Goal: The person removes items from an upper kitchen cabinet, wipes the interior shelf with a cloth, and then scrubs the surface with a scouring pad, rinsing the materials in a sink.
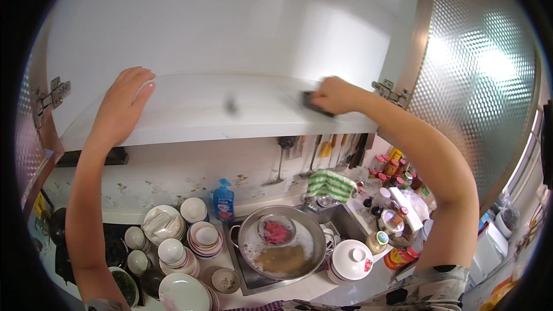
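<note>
My right hand point(339, 96) grips a dark pad point(317, 103), perhaps a sponge or cloth, pressed to the white cabinet shelf point(194, 106) near its right end; both are slightly blurred. My left hand point(129, 95) rests at the left part of the shelf, palm down with fingers bent a little, and no object shows in it. A small blurred dark spot lies on or above the shelf between the hands; I cannot tell what it is.
The textured glass door point(471, 73) stands open at right. Below, a large metal pot point(248, 263) of sudsy water sits over the sink. Stacked bowls point(194, 209), plates point(185, 291), a blue pump bottle point(224, 203), a lidded pot point(352, 259) and several jars crowd the counter. Utensils hang beneath the cabinet.
</note>
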{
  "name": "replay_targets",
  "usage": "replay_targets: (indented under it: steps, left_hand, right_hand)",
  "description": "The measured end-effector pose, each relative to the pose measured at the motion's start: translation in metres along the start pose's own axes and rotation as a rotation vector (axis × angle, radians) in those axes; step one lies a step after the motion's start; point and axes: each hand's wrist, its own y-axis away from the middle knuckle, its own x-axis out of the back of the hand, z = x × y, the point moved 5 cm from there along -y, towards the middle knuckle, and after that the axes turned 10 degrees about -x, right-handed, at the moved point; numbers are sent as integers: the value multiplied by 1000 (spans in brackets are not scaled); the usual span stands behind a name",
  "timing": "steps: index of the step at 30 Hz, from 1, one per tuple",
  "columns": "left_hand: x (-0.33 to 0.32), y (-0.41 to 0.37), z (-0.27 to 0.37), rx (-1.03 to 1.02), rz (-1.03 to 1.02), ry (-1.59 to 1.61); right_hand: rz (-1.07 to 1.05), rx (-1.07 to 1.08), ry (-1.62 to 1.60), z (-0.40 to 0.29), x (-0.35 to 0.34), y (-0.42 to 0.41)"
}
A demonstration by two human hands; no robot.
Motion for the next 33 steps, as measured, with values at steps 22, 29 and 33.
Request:
replay_targets:
  steps: [22,29,33]
  left_hand:
    - [-1,0,2,-16,30,12]
    - [-2,0,3,34,11,51]
    - [-5,1,-2,2,24,33]
  right_hand:
    - [-161,-357,324,85,-13,64]
    - [-75,-255,46,10,12,54]
    - [-259,-365,259,43,7,70]
